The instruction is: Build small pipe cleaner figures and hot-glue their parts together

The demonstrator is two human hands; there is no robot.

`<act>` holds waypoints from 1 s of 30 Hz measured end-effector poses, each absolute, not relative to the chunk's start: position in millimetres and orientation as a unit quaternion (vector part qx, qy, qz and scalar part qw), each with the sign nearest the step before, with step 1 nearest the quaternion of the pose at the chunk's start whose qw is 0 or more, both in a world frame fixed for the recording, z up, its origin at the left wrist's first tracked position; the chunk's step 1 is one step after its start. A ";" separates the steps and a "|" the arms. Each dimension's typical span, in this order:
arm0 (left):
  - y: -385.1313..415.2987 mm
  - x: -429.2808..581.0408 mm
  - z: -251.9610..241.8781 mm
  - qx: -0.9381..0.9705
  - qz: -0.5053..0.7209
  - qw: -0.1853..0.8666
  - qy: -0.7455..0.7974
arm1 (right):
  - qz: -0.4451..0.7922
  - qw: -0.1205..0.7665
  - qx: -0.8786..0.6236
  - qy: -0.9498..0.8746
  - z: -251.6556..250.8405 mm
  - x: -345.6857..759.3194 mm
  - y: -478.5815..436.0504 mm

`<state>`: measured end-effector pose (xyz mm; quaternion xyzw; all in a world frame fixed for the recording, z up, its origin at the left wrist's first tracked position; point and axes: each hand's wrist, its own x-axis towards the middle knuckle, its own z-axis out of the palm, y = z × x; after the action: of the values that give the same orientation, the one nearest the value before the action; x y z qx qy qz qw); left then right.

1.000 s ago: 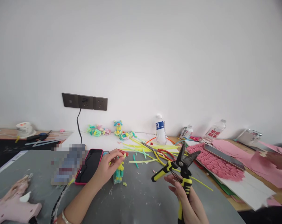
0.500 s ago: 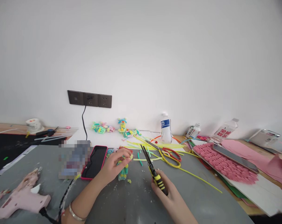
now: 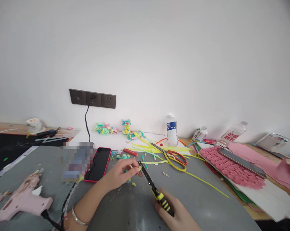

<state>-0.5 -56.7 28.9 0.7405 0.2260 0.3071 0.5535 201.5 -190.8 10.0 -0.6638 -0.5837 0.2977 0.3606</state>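
Note:
My left hand [image 3: 125, 173], a bangle at its wrist, pinches a small yellow-green piece [image 3: 139, 167] between thumb and finger. In my right hand [image 3: 176, 211] are long-nosed pliers [image 3: 151, 184] with yellow and black handles. Their tips meet the yellow-green piece at my left fingertips; whether the jaws grip it I cannot tell. Partly hidden beneath my left hand is a teal and yellow bit [image 3: 128, 181], and a yellow crumb [image 3: 133, 184] lies beside it. Behind that hand are a red stick [image 3: 130, 152] and a curled teal piece [image 3: 123, 157].
Red-and-yellow scissors [image 3: 175, 162] lie among yellow strips [image 3: 202, 183] on the right. A pink-rimmed phone [image 3: 97, 165] and a pink glue gun [image 3: 24, 200] are on the left. Colourful small figures [image 3: 126, 126] and a bottle [image 3: 171, 131] stand along the wall.
The pliers have come left to my left fingertips, their tips now at the yellow-green piece. My left hand has shifted slightly right and down, covering more of the teal and yellow bit.

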 end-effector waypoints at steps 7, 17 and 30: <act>-60.2 -1.0 35.0 0.721 0.297 0.581 0.233 | 0.322 0.341 -0.650 -0.597 15.5 206.5 -193.0; -58.6 -1.3 27.2 0.718 0.304 0.580 0.238 | 0.308 0.336 -0.662 -0.596 10.2 200.2 -192.8; -57.0 -1.7 25.5 0.718 0.291 0.582 0.247 | 0.328 0.270 -0.658 -0.622 16.6 205.7 -193.4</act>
<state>-1.7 -57.0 25.5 0.7177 0.2472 0.2906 0.5825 205.7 -193.4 16.6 -0.6576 -0.6222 0.3280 0.2699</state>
